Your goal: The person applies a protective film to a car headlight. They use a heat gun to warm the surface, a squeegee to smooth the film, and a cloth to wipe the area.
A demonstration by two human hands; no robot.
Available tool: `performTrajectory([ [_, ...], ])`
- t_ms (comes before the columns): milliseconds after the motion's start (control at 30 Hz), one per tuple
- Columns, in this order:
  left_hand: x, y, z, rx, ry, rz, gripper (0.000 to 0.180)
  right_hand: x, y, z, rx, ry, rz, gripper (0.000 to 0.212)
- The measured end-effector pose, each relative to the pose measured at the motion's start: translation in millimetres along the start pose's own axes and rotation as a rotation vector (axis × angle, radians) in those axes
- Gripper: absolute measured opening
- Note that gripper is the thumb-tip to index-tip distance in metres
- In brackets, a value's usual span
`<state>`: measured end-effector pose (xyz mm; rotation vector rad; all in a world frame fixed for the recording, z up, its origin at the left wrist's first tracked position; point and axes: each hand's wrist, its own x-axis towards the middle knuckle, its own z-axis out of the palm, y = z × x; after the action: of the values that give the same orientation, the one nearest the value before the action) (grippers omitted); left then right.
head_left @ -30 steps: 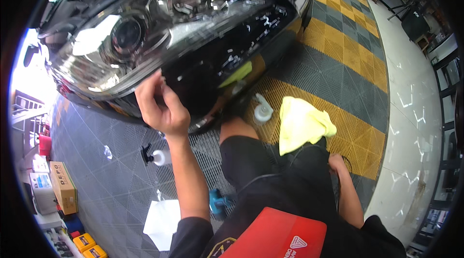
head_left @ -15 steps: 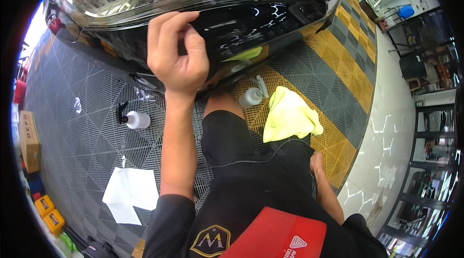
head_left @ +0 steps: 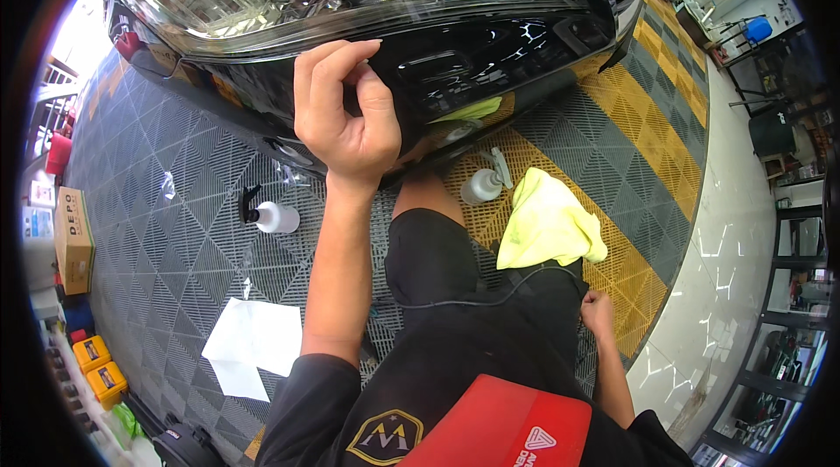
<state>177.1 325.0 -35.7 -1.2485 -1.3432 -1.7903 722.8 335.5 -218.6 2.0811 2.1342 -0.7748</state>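
Note:
My left hand (head_left: 347, 117) is raised in front of the black car bumper (head_left: 472, 60), just under the clear headlight (head_left: 236, 16). Its fingers are curled, and the thumb is bent up close to them; whatever lies between the tips is too small to make out. Down beside my right thigh, my right hand (head_left: 599, 314) is curled closed, with its inside hidden. A bright yellow cloth (head_left: 551, 222) lies over my right leg. Between the cloth and the bumper stands a white spray bottle (head_left: 481, 187).
Another white spray bottle (head_left: 278, 217) with a black head rests on the grey tiled floor (head_left: 175, 248), left of my arm. White sheets (head_left: 254, 344) lie nearer me. A cardboard box (head_left: 74, 239) and yellow cases (head_left: 101, 371) line the left; dark shelving (head_left: 801, 292) stands right.
The whole view has shifted, so the scene sits farther right in the picture. My left hand keeps its curled pose by the bumper, and more of my right hand shows.

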Motion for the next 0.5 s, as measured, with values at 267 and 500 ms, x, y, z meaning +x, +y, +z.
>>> performTrajectory([
  [267,-1.6,2.6,-2.1,0.017,0.007,0.028,0.026,-13.2,-34.2,-44.5,-0.05,0.323,-0.363,0.019],
  [500,-3.4,-2.5,-2.1,-0.036,0.04,-0.026,0.025,27.8,-1.9,6.9,0.612,-0.161,0.281,0.028],
])
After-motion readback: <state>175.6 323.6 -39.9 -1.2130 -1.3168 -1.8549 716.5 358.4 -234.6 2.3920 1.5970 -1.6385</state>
